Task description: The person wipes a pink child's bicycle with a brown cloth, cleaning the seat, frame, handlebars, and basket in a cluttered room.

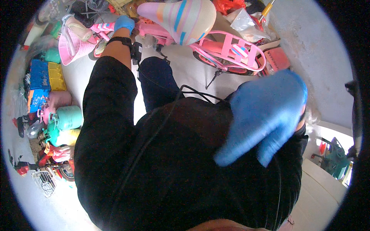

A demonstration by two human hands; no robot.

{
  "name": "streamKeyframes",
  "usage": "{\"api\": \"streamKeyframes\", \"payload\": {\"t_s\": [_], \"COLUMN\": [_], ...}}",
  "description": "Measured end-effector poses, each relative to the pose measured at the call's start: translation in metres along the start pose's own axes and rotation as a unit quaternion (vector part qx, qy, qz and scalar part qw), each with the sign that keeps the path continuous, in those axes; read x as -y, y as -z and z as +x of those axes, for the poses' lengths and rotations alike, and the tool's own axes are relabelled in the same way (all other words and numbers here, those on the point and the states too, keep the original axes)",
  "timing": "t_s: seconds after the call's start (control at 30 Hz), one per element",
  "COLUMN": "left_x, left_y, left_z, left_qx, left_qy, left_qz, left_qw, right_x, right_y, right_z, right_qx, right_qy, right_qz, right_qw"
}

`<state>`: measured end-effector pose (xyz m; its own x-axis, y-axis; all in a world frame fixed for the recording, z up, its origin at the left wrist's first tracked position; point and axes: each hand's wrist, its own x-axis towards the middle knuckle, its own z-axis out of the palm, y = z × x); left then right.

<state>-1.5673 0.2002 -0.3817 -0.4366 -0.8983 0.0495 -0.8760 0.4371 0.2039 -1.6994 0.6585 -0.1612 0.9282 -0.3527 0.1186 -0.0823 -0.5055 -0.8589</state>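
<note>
A pink children's bicycle (157, 33) stands before me with a striped saddle (185, 18), a pink rear rack (231, 53) and a pink front basket (76, 47). My left hand (124, 24), in a blue glove, is closed on the front of the bicycle, behind the basket; its fingers and the exact part gripped are hidden. Close to the camera, my right hand (266, 112), also blue-gloved and slightly blurred, is raised in front of my body. Its fingers point down and stand apart, with nothing seen in them.
Teal canisters (68, 117), a pink canister (59, 99) and blue and yellow crates (40, 74) line the left side. Plastic bags (244, 26) lie beyond the rack, near a red box (277, 59). A black cable (170, 112) crosses my body. The kickstand (213, 80) reaches down towards the floor.
</note>
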Motion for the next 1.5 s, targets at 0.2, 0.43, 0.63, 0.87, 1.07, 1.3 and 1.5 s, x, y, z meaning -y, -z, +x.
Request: {"api": "streamKeyframes", "payload": {"t_s": [0.2, 0.43, 0.63, 0.87, 1.07, 1.3, 1.5], "left_x": [-0.003, -0.017, 0.009, 0.036, 0.049, 0.042, 0.026], "left_y": [0.002, 0.011, 0.006, -0.004, -0.002, 0.000, 0.002], "left_z": [-0.008, -0.022, -0.029, -0.021, -0.020, -0.039, -0.070], "left_qx": [0.006, 0.022, 0.007, 0.007, -0.016, -0.028, -0.075], "left_qy": [0.021, 0.028, 0.043, 0.038, -0.008, -0.037, -0.065], "left_qz": [0.015, 0.019, -0.021, -0.062, -0.075, -0.170, -0.246], "left_qw": [1.000, 0.999, 0.999, 0.997, 0.997, 0.984, 0.964], "right_x": [0.006, -0.037, -0.047, -0.041, -0.064, -0.094, -0.093], "right_y": [-0.013, -0.028, -0.030, -0.011, -0.022, -0.040, -0.044], "right_z": [0.005, 0.067, 0.059, 0.002, -0.051, -0.102, -0.101], "right_qx": [-0.130, -0.250, -0.209, -0.330, -0.367, -0.442, -0.612], "right_qy": [-0.083, -0.070, -0.049, -0.023, -0.171, -0.310, -0.307], "right_qz": [-0.075, -0.183, -0.174, -0.229, -0.049, -0.062, 0.024], "right_qw": [0.985, 0.948, 0.961, 0.915, 0.913, 0.839, 0.729]}}
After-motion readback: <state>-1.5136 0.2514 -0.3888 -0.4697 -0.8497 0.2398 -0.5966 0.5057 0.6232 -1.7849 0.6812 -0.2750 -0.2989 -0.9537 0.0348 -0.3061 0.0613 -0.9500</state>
